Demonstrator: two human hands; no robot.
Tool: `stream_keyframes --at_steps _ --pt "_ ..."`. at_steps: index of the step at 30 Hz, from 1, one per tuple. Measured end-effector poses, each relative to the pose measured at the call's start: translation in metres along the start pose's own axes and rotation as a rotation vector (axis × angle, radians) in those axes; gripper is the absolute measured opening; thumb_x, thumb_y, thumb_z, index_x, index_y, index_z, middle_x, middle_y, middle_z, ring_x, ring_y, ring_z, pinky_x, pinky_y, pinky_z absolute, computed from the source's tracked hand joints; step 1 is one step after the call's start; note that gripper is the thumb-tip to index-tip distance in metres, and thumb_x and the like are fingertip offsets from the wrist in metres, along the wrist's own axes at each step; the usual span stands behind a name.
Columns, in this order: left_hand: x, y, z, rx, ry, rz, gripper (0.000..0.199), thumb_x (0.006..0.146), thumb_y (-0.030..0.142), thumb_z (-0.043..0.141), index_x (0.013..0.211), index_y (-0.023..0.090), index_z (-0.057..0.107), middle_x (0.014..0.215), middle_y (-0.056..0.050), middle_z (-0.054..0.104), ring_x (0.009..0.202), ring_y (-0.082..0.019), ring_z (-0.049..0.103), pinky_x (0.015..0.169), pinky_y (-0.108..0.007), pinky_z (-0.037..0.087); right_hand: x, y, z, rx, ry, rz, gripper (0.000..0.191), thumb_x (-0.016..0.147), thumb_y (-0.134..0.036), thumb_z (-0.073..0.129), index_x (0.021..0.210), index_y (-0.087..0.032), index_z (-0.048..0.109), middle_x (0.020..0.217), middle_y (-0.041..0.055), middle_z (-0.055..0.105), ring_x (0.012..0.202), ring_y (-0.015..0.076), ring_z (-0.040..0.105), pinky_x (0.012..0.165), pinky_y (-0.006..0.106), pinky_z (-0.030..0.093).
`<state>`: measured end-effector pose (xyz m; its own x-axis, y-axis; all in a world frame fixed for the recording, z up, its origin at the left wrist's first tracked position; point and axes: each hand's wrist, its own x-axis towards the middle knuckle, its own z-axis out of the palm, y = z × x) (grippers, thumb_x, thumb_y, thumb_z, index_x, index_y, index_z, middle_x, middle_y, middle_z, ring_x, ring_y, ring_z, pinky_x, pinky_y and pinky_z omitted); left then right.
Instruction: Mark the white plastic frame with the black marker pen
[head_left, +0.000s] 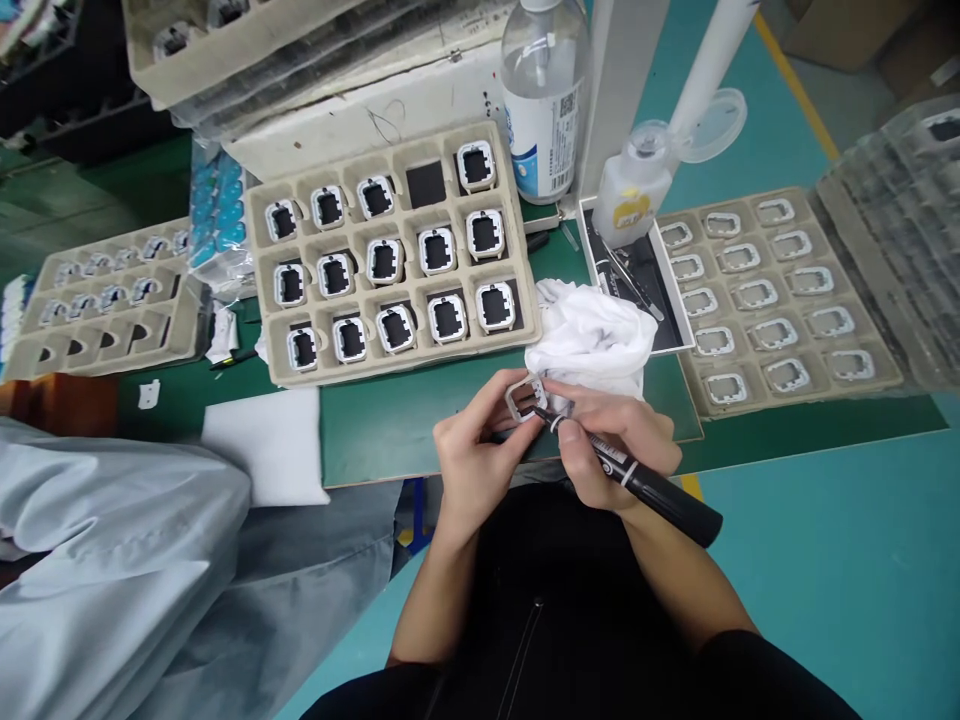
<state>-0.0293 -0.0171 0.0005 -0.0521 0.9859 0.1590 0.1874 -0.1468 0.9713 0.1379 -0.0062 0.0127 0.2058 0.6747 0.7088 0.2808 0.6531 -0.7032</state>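
Observation:
Between the thumb and fingers of my left hand (pixel 480 460) is a small silver watch-case frame (pixel 514 402), tilted and held over the table's front edge. My right hand (pixel 619 445) grips a black marker pen (pixel 660 492), its tip at the frame's lower right side. Whether the tip touches the metal I cannot tell for sure. Just behind my hands lies a crumpled white cloth (pixel 600 335). A beige compartment tray (pixel 405 362) with similar frames on dark pads stands beyond; one top-row compartment holds only its pad.
To the right is another frame tray (pixel 757 402), beside a white box (pixel 679 325) with tweezers. A small open-lidded bottle (pixel 630 195) and a large clear bottle (pixel 544 110) stand behind. At left are white foam (pixel 274 450), a further tray (pixel 161 352) and a person's grey sleeve (pixel 112 530).

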Motion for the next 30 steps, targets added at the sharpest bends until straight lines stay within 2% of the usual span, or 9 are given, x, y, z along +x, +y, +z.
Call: stream_keyframes --at_steps 3,6,11,15,20,25,28,30 --pt "0.006 0.006 -0.003 -0.152 -0.029 -0.087 0.044 0.09 0.036 0.105 0.128 0.02 0.09 0.109 -0.005 0.092 0.095 -0.023 0.091 0.091 -0.029 0.077 0.003 -0.002 0.002 0.053 0.003 -0.058 0.016 0.096 -0.015 0.076 0.093 -0.029 0.069 0.07 -0.0054 0.078 0.066 0.0249 0.088 0.082 0.043 0.086" --pt "0.012 0.01 -0.007 -0.238 -0.069 -0.159 0.05 0.08 0.033 0.113 0.123 0.02 0.09 0.106 -0.006 0.093 0.093 -0.025 0.092 0.089 -0.03 0.078 0.005 -0.004 0.004 0.092 -0.01 -0.073 0.018 0.099 -0.014 0.072 0.095 -0.031 0.067 0.064 -0.0099 0.072 0.048 0.0189 0.074 0.086 0.048 0.086" --pt "0.017 0.012 -0.011 -0.343 -0.115 -0.203 0.053 0.076 0.025 0.115 0.122 0.021 0.09 0.102 -0.005 0.093 0.091 -0.028 0.095 0.088 -0.031 0.079 0.003 -0.003 0.005 0.162 0.002 -0.113 0.022 0.098 -0.009 0.07 0.097 -0.031 0.068 0.065 -0.0104 0.07 0.04 0.0162 0.061 0.087 0.05 0.086" --pt "0.019 0.015 -0.012 -0.355 -0.134 -0.23 0.053 0.075 0.026 0.117 0.12 0.02 0.089 0.099 -0.005 0.093 0.087 -0.029 0.095 0.083 -0.03 0.08 0.0 -0.005 0.006 0.166 0.026 -0.079 0.023 0.092 -0.007 0.071 0.097 -0.029 0.068 0.068 -0.0091 0.073 0.043 0.0173 0.067 0.089 0.052 0.086" --pt "0.021 0.017 -0.012 -0.35 -0.135 -0.252 0.059 0.072 0.024 0.117 0.123 0.02 0.088 0.102 -0.005 0.093 0.084 -0.028 0.094 0.081 -0.03 0.08 0.002 -0.007 0.004 0.144 -0.003 -0.057 0.027 0.089 -0.004 0.073 0.097 -0.029 0.068 0.067 -0.0093 0.071 0.041 0.0164 0.062 0.09 0.052 0.086" --pt "0.02 0.016 -0.012 -0.338 -0.109 -0.256 0.061 0.071 0.02 0.116 0.126 0.02 0.09 0.107 -0.006 0.094 0.08 -0.022 0.092 0.08 -0.025 0.078 0.007 -0.006 -0.001 0.119 -0.119 -0.02 0.037 0.086 0.003 0.075 0.104 -0.029 0.069 0.074 -0.0084 0.076 0.054 0.0199 0.076 0.098 0.051 0.086" --pt "0.02 0.016 -0.011 -0.319 -0.092 -0.258 0.062 0.069 0.019 0.117 0.125 0.02 0.091 0.107 -0.006 0.094 0.081 -0.021 0.092 0.08 -0.024 0.078 0.008 -0.005 -0.001 0.113 -0.101 -0.013 0.035 0.086 0.002 0.076 0.105 -0.027 0.071 0.075 -0.008 0.078 0.054 0.0194 0.078 0.094 0.049 0.086" --pt "0.022 0.016 -0.01 -0.299 -0.09 -0.264 0.063 0.068 0.021 0.118 0.125 0.02 0.091 0.107 -0.007 0.094 0.083 -0.022 0.092 0.079 -0.025 0.078 0.006 -0.005 0.0 0.075 -0.068 0.03 0.031 0.088 -0.002 0.079 0.106 -0.027 0.073 0.078 -0.006 0.081 0.062 0.0226 0.084 0.089 0.048 0.087"
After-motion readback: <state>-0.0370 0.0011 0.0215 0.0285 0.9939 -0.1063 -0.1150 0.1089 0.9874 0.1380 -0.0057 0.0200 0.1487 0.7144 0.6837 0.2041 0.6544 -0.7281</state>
